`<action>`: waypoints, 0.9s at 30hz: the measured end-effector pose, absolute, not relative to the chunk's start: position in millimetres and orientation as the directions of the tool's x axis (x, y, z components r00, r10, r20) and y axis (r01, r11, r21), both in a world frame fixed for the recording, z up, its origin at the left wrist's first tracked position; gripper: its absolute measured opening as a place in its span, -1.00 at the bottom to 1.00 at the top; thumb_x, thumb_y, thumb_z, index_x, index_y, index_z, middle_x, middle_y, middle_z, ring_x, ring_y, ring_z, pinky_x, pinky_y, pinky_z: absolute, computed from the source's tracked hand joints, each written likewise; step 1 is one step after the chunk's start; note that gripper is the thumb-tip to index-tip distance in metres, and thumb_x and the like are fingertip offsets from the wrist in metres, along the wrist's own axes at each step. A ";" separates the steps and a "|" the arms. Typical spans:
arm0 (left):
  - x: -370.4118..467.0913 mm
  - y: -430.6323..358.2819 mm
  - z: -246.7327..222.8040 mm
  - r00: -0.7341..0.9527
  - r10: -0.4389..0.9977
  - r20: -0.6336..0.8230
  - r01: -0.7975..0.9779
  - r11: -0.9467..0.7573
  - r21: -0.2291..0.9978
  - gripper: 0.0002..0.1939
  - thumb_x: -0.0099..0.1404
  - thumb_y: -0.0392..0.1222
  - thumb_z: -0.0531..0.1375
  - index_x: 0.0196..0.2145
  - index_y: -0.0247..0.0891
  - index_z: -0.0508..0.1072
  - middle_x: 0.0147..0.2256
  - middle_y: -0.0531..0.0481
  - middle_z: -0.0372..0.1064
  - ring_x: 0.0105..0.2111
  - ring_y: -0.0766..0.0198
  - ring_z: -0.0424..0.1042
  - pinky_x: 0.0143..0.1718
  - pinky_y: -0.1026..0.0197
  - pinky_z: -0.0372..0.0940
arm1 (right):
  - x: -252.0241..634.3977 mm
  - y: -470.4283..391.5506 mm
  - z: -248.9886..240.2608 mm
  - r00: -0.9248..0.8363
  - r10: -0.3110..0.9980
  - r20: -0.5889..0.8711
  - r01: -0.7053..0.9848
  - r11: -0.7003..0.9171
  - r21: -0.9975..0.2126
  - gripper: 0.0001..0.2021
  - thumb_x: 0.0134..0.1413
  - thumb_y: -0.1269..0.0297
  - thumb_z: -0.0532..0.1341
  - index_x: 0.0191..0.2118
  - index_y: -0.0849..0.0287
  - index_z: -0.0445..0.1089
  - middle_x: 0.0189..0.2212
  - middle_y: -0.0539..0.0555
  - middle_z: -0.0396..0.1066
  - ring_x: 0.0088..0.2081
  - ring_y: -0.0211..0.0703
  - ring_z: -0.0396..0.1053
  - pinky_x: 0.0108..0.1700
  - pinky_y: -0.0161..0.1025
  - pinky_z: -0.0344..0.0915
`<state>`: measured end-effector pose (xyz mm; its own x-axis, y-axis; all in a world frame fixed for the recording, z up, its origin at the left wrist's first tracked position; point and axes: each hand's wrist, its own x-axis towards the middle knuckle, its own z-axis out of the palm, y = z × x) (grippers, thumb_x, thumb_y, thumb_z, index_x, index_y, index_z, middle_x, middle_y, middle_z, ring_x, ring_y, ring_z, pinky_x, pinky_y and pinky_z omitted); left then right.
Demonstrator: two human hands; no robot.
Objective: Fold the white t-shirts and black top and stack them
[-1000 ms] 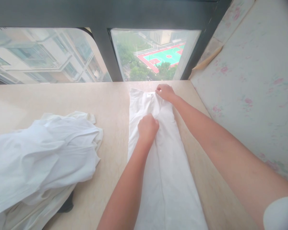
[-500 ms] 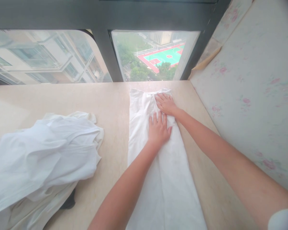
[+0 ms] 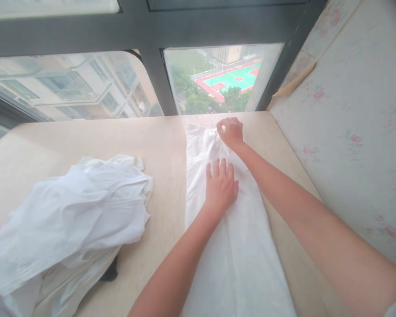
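Note:
A long white garment (image 3: 251,246) lies flat in front of me, narrow at the far end and wider towards me. Whether it is a skirt or folded trousers, I cannot tell. My left hand (image 3: 221,187) rests palm down on its upper part, fingers spread and holding nothing. At the far right corner of the waist end, my right hand (image 3: 231,133) is closed in a pinch, the fingertips on the edge of the cloth. A small metallic-looking bit shows on the waist edge beside those fingers. The hand covers that corner.
To the left, a loose pile of white and cream clothes (image 3: 95,207) lies on the pale sill (image 3: 165,176), with something dark (image 3: 110,270) poking out beneath. A dark window frame (image 3: 153,79) borders the far edge. On the right stands a wall with peeling floral wallpaper (image 3: 350,154).
My right hand has gone from lying flat on the cloth to pinching at its far edge. My left hand stays flat on the garment. The view has shifted slightly.

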<state>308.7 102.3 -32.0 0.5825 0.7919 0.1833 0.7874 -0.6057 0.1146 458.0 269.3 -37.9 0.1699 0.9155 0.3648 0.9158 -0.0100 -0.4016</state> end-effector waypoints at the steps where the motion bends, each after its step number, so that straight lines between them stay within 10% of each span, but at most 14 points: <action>1: 299.2 103.4 -30.3 0.555 0.811 0.186 0.806 -0.579 0.120 -0.41 0.42 -0.03 -0.03 0.29 -0.41 0.15 0.36 -0.33 -0.03 0.38 -0.10 -0.12 0.36 -0.23 -0.22 | 455.1 268.5 -36.2 0.136 0.926 0.352 0.911 0.022 -0.411 -0.67 0.28 0.17 0.01 -0.16 0.18 0.49 -0.09 0.19 0.47 0.06 0.10 0.25 0.17 0.06 0.08; 10: 262.0 116.1 -49.4 0.522 0.846 0.105 0.834 -0.533 0.145 -0.31 0.40 0.18 -0.06 0.33 -0.28 0.11 0.40 -0.23 -0.17 0.39 -0.19 -0.18 0.34 -0.28 -0.18 | 444.4 298.9 -43.0 0.047 0.996 0.079 0.920 -0.012 -0.392 -0.81 0.22 0.26 0.10 -0.21 0.19 0.44 -0.19 0.16 0.49 -0.14 -0.02 0.37 -0.02 -0.11 0.23; 27: 262.0 118.1 -44.6 0.504 0.854 0.128 0.846 -0.518 0.125 -0.25 0.40 0.26 -0.14 0.38 -0.21 0.01 0.42 -0.15 -0.22 0.39 -0.16 -0.19 0.33 -0.29 -0.15 | 435.0 300.0 -36.1 -0.047 0.967 0.252 0.736 0.204 -0.645 -0.74 0.14 0.28 0.16 -0.06 0.18 0.39 -0.44 -0.02 0.40 -0.38 -0.22 0.32 -0.23 -0.29 0.23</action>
<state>262.0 118.1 -44.6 0.5040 0.8541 0.1283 0.8462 -0.5181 0.1248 435.0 300.0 -36.1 -0.0472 0.9667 0.2517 0.7364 0.2039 -0.6450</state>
